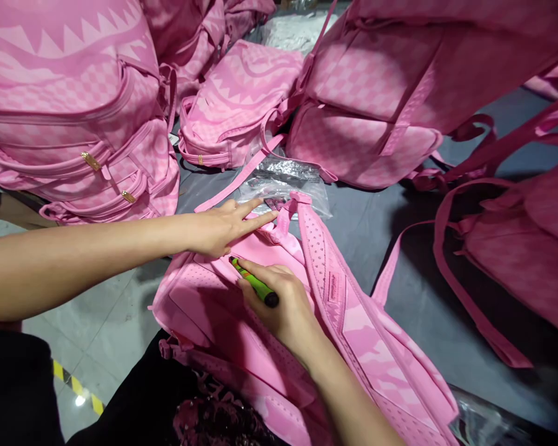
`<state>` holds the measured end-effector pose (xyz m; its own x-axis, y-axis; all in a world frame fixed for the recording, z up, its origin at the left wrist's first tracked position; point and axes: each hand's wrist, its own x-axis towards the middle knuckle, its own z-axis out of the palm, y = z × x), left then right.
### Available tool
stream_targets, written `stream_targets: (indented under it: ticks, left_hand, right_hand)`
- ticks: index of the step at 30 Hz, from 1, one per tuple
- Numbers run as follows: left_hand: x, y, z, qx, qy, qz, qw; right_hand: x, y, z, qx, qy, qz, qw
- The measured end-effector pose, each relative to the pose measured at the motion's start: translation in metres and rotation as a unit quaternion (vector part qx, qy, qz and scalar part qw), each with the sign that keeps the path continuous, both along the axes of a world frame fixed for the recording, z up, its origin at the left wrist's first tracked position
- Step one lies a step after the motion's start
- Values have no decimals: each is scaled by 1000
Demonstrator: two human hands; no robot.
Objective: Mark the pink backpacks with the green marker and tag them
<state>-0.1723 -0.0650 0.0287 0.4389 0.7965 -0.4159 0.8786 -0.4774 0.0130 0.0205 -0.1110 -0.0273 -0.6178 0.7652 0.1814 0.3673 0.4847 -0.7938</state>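
Observation:
A pink backpack point(279, 347) lies in front of me, its padded back panel and shoulder straps facing up. My left hand point(227, 228) rests flat near its top edge, fingers spread, pressing on the fabric below the top handle. In my right hand point(283, 300) is a green marker pen point(255, 284) with black ends, gripped between thumb and fingers. Its tip points up and left at the back panel, close under my left hand; whether it touches cannot be made out. A perforated shoulder strap point(318, 248) with a small label runs down the bag's right side.
Several pink backpacks surround the work spot: a large one point(69, 111) at left, a smaller one point(242, 102) behind, a checkered one point(367, 111) at upper right. Clear plastic bags point(288, 183) lie beyond my left hand. The grey table point(353, 217) shows between them.

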Motion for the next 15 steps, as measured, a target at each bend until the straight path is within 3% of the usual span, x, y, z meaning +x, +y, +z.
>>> stream_targets:
  ticks: [4, 8, 15]
  left_hand:
    - [-2, 1, -4, 9, 10, 11, 1000]
    - [-5, 2, -7, 8, 3, 5, 1000]
    - [-6, 4, -9, 6, 3, 2, 1000]
  right_hand:
    - [-13, 2, -3, 6, -13, 6, 1000]
    - [-12, 1, -3, 16, -19, -35, 999]
    - [-14, 1, -1, 12, -24, -43, 999]
